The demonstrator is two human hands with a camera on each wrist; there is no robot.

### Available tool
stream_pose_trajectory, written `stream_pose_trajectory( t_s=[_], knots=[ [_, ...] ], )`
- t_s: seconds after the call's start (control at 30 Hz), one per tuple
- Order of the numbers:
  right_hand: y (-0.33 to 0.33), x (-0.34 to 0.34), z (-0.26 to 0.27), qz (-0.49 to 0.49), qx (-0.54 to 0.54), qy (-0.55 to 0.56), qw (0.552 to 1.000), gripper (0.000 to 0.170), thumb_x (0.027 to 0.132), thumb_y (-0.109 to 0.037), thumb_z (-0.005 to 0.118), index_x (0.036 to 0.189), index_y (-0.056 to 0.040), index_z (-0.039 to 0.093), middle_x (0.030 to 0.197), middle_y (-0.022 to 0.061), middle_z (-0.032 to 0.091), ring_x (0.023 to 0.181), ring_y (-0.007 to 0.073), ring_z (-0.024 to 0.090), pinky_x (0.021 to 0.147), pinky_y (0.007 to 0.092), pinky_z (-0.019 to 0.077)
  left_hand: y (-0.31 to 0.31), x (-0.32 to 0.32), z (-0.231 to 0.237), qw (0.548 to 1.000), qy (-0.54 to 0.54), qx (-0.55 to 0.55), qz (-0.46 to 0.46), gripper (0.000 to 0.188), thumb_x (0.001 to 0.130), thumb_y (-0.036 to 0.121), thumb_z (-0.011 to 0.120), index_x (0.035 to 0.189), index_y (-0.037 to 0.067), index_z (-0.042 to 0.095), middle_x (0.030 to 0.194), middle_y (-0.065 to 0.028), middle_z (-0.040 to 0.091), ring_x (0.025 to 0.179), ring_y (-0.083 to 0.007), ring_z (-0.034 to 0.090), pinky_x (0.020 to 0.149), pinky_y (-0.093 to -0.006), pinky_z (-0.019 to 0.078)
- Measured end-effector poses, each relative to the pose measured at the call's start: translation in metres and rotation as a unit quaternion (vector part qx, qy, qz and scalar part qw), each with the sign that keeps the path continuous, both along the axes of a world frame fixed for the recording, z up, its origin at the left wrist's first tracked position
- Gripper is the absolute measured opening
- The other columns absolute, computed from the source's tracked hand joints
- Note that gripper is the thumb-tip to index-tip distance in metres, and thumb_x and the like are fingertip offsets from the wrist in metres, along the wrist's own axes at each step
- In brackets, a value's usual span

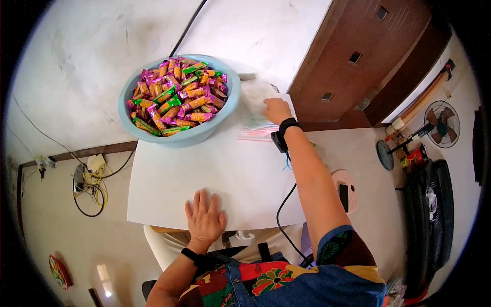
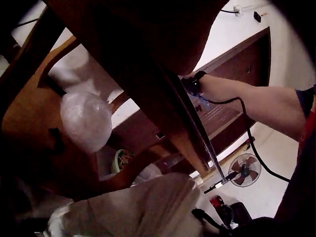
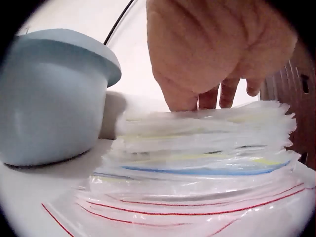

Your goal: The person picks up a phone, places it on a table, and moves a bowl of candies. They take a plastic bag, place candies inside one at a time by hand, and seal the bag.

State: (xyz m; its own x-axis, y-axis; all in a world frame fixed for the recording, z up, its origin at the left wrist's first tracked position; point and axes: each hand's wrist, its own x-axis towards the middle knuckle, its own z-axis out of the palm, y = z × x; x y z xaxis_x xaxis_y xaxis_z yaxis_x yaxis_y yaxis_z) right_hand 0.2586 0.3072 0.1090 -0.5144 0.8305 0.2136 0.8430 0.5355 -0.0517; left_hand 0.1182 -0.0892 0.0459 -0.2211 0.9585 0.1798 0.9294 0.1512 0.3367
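My right hand (image 1: 276,110) is over a pile of clear zip bags (image 3: 197,148) at the table's far right. In the right wrist view its fingers point down at the pile's top, and their tips are hidden, so I cannot tell whether they pinch a bag. Red and blue seal lines run across the bags. Flat on the white table (image 1: 215,174), near its front edge, my left hand (image 1: 205,219) rests with fingers spread. To the left of the bags stands a light blue basin (image 1: 232,97), heaped with wrapped snack bars (image 1: 179,97) in purple and green packs.
A wall (image 1: 97,61) rises behind the table, with a brown door (image 1: 353,56) at the right. A black cable (image 1: 286,197) hangs down beside my right arm. On the floor are cords (image 1: 94,184) at left and a fan (image 1: 442,124) at far right.
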Motion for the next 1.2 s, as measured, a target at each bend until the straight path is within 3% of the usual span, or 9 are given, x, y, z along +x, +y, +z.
stream_pose_trajectory(
  t_s=[0.2, 0.4, 0.5, 0.6, 0.87, 0.9, 1.0, 1.1, 1.2],
  knots=[
    [0.011, 0.005, -0.012, 0.113, 0.122, 0.047, 0.985, 0.015, 0.08, -0.014, 0.057, 0.074, -0.0085, 0.069, 0.079, 0.0147, 0.063, 0.079, 0.0349, 0.059, 0.072, 0.0485, 0.048, -0.001, 0.0, -0.003, 1.0, -0.002, 0.017, -0.001, 0.054, 0.08, 0.029, 0.059, 0.129, 0.008, 0.053, 0.143, -0.0256, 0.039, 0.134, -0.0411, 0.034, 0.106, -0.063, 0.0235],
    [-0.002, 0.014, 0.018, 0.14, 0.187, 0.095, 0.968, 0.014, 0.081, -0.012, 0.058, 0.071, -0.0044, 0.063, 0.076, 0.0159, 0.06, 0.075, 0.0371, 0.057, 0.07, 0.0491, 0.0475, -0.001, 0.001, -0.001, 0.999, 0.008, 0.038, -0.005, 0.052, 0.08, 0.029, 0.059, 0.127, 0.008, 0.054, 0.141, -0.0246, 0.04, 0.132, -0.0399, 0.036, 0.104, -0.0624, 0.0253],
    [-0.03, 0.023, 0.038, 0.148, 0.182, 0.189, 0.954, 0.015, 0.082, -0.014, 0.061, 0.072, -0.0036, 0.064, 0.08, 0.0156, 0.062, 0.078, 0.0363, 0.058, 0.071, 0.0476, 0.0486, -0.003, 0.002, -0.003, 0.998, 0.023, 0.052, -0.001, 0.051, 0.081, 0.029, 0.059, 0.127, 0.007, 0.054, 0.14, -0.0245, 0.041, 0.132, -0.0393, 0.037, 0.104, -0.0613, 0.0255],
    [-0.07, 0.037, 0.057, 0.097, 0.084, 0.244, 0.961, 0.014, 0.082, -0.018, 0.065, 0.076, -0.0053, 0.067, 0.083, 0.0147, 0.065, 0.079, 0.034, 0.061, 0.071, 0.0434, 0.0503, -0.004, 0.003, -0.005, 0.998, 0.027, 0.058, -0.001, 0.051, 0.081, 0.029, 0.058, 0.127, 0.007, 0.054, 0.139, -0.0247, 0.043, 0.132, -0.0391, 0.037, 0.104, -0.0605, 0.025],
    [-0.191, 0.068, 0.034, 0.045, -0.146, 0.411, 0.899, 0.019, 0.077, -0.015, 0.076, 0.073, -0.0011, 0.064, 0.066, 0.005, 0.064, 0.062, 0.0113, 0.057, 0.057, 0.0282, 0.0472, -0.004, -0.001, -0.013, 0.998, 0.011, 0.063, -0.015, 0.051, 0.085, 0.032, 0.059, 0.131, 0.01, 0.053, 0.14, -0.024, 0.043, 0.134, -0.0389, 0.036, 0.107, -0.062, 0.0217],
    [-0.208, 0.069, 0.028, 0.042, -0.17, 0.421, 0.89, 0.02, 0.077, -0.016, 0.076, 0.072, -0.0014, 0.063, 0.067, 0.0051, 0.064, 0.062, 0.0111, 0.057, 0.057, 0.028, 0.0472, -0.004, -0.001, -0.009, 0.996, 0.042, 0.076, -0.013, 0.047, 0.086, 0.03, 0.061, 0.128, 0.009, 0.056, 0.133, -0.0236, 0.05, 0.128, -0.0396, 0.042, 0.105, -0.0577, 0.0299],
    [-0.258, 0.066, 0.019, 0.037, -0.201, 0.448, 0.87, 0.023, 0.077, -0.016, 0.078, 0.072, -0.0016, 0.061, 0.068, 0.0062, 0.064, 0.062, 0.0109, 0.058, 0.057, 0.0282, 0.0472, 0.012, -0.001, -0.01, 0.973, -0.152, 0.167, -0.047, 0.04, 0.082, 0.022, 0.067, 0.118, 0.006, 0.061, 0.12, -0.0233, 0.058, 0.113, -0.037, 0.054, 0.094, -0.0464, 0.0422],
    [-0.298, 0.054, 0.012, 0.026, -0.198, 0.456, 0.867, 0.021, 0.078, -0.014, 0.076, 0.073, -0.0017, 0.059, 0.069, 0.008, 0.063, 0.062, 0.0151, 0.058, 0.058, 0.0307, 0.0476, 0.019, 0.026, 0.024, 0.897, -0.398, 0.165, -0.096, 0.028, 0.086, 0.019, 0.068, 0.109, 0.002, 0.064, 0.1, -0.0153, 0.066, 0.091, -0.025, 0.064, 0.078, -0.0332, 0.0499],
    [-0.322, 0.042, -0.006, 0.068, -0.149, 0.472, 0.866, 0.018, 0.078, -0.01, 0.073, 0.077, -0.0018, 0.057, 0.071, 0.0102, 0.059, 0.063, 0.022, 0.057, 0.058, 0.0352, 0.047, 0.013, 0.049, 0.048, 0.841, -0.524, 0.085, -0.105, 0.025, 0.095, 0.022, 0.062, 0.105, -0.001, 0.063, 0.093, -0.0057, 0.066, 0.084, -0.014, 0.062, 0.074, -0.0271, 0.0513]
  ],
)
